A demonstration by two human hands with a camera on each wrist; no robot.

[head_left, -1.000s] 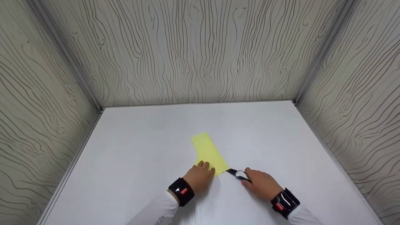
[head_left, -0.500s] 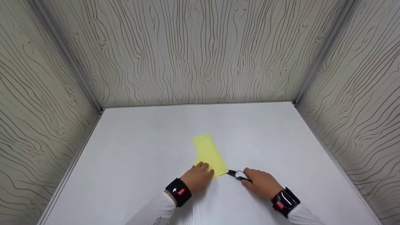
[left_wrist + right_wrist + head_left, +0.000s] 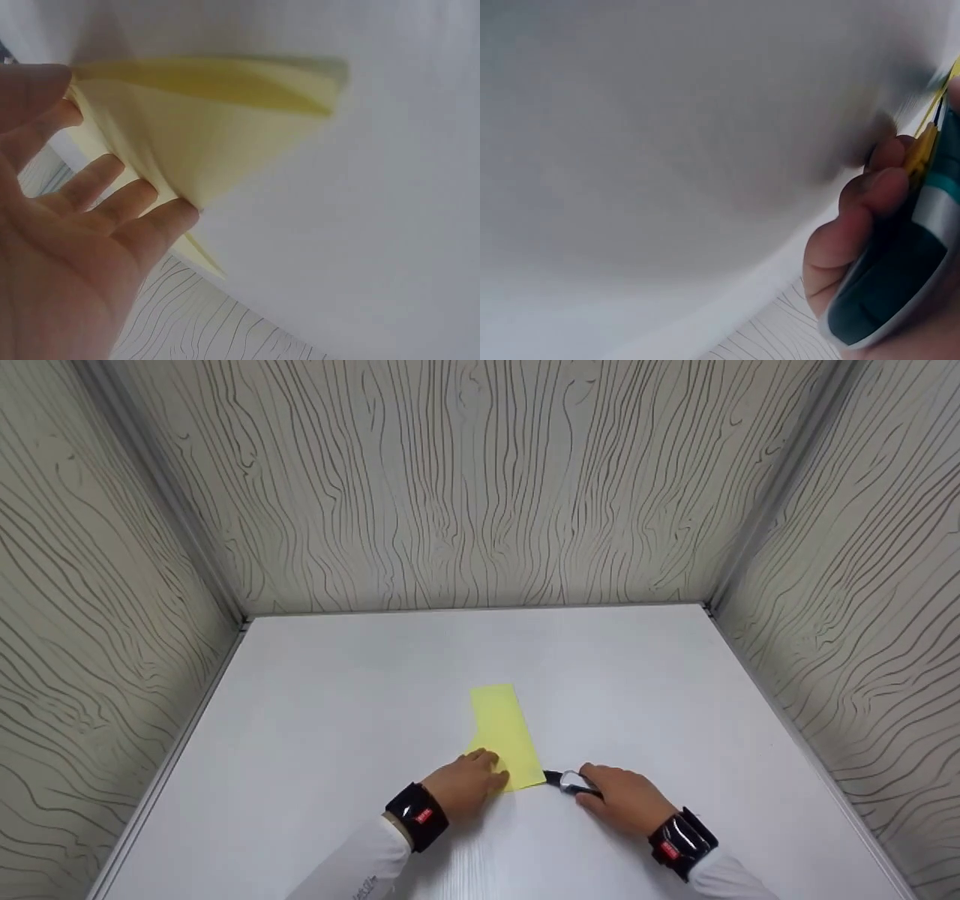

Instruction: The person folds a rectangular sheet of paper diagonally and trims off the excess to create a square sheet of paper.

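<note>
A piece of yellow paper (image 3: 510,739), with a stepped left edge, is under and beside my left hand (image 3: 465,786). In the left wrist view that hand's thumb and forefinger (image 3: 69,112) pinch the paper (image 3: 187,127) at its edge, and the other fingers lie along it. The paper's near part curves up, with a darker bent strip along it. My right hand (image 3: 628,802) grips a utility knife (image 3: 571,781). Its dark tip overlaps the paper's lower right corner. The right wrist view shows the knife's dark teal and silver handle (image 3: 896,277), fingers curled round it.
Both hands work over a white table (image 3: 337,697). Wood-grain panels (image 3: 480,487) stand behind it and at both sides, with grey metal posts (image 3: 772,487) at the corners. Each wrist wears a black band (image 3: 684,844).
The left hand has shifted slightly left and down. With it the paper has turned, so its far end now points more straight away from me. The right hand and knife have barely moved.
</note>
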